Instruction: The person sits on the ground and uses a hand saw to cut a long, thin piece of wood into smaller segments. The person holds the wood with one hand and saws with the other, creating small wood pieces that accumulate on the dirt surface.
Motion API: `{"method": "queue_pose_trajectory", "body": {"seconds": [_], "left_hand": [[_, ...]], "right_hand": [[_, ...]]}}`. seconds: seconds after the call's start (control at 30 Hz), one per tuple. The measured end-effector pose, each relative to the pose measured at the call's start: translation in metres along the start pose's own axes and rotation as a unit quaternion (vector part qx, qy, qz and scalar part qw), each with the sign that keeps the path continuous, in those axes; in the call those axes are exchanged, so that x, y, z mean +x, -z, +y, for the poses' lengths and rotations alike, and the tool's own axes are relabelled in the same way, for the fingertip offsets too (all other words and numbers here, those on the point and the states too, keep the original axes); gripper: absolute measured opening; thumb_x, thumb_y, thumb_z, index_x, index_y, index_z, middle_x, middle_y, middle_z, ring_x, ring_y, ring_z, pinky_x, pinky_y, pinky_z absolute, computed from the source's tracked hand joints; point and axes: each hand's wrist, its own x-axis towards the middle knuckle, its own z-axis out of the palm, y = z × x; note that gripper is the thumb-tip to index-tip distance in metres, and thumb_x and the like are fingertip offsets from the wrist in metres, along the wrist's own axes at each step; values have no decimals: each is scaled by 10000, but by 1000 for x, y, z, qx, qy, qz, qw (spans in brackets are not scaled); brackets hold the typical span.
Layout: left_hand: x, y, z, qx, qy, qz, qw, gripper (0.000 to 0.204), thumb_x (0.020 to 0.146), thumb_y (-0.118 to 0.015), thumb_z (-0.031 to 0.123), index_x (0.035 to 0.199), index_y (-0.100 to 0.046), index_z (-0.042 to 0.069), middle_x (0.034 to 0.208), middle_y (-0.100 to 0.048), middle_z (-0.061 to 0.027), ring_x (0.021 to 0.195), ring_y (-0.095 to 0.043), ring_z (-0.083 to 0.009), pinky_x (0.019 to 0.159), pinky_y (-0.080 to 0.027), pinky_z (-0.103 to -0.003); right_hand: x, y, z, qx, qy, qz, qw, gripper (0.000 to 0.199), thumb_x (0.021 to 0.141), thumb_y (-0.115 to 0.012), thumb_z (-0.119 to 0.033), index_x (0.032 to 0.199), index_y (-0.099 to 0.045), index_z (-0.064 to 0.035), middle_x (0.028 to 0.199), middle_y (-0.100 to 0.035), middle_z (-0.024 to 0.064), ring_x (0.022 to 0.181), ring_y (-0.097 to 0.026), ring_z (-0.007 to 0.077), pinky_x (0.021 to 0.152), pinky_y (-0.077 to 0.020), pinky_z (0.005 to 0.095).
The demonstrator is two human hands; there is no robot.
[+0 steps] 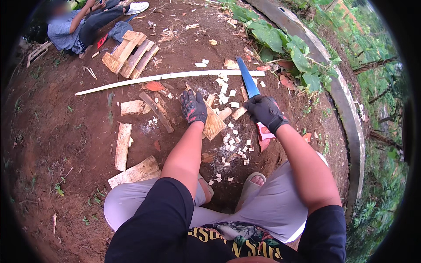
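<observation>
On bare red earth [66, 131] strewn with pale wood chips [232, 140], the gloved left hand [193, 107] presses flat on a wooden board [213, 124]. The gloved right hand [264, 112] is closed tightly around a blue-bladed machete [247, 79].

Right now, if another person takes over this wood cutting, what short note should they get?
Left hand, gloved, presses a short wooden board down on the soil.
Right hand, gloved, grips a saw with a blue blade, which points away over the ground.
Done: many small cut wood blocks lie scattered in front of the feet.
Left: uncut slats lie to the left, a long pale strip beyond.
</observation>
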Motion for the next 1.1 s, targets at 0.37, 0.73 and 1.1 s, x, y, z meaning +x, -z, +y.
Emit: {"method": "queue_pose_trajectory", "body": {"seconds": [0.37, 0.73, 1.1], "left_hand": [[-9, 14, 11, -160, -102, 35, 981, 488, 1139, -536, 338, 1522, -636, 53, 1683, -498, -207, 1600, -397, -413, 1331, -327, -504], [-32, 3, 46, -107, 220, 40, 969, 810, 1134, -450, 551, 1711, -311, 0, 1692, -449, -277, 1489, -531, -442, 1212, -449, -543], [-29, 13, 49, -79, 253, 25, 964, 765, 1135, -415, 614, 1624, -454, 26, 1552, -608, -239, 1295, -688, -429, 1032, -570, -565]], "right_hand": [[80, -138, 27, 178, -64, 49, 981, 247, 988, -820, -289, 1018, -840, -45, 835, -818, 38, 678, -737, 121, 678, -582, 340], [73, -129, 1, -153, 62, 50, 985, 415, 1018, -674, -462, 1178, -839, -117, 1117, -812, 204, 1089, -762, 411, 961, -577, 509], [69, -139, 5, -119, 70, 69, 988, 463, 1064, -617, -461, 1155, -792, -42, 1124, -785, 256, 1085, -742, 469, 952, -578, 550]]}}
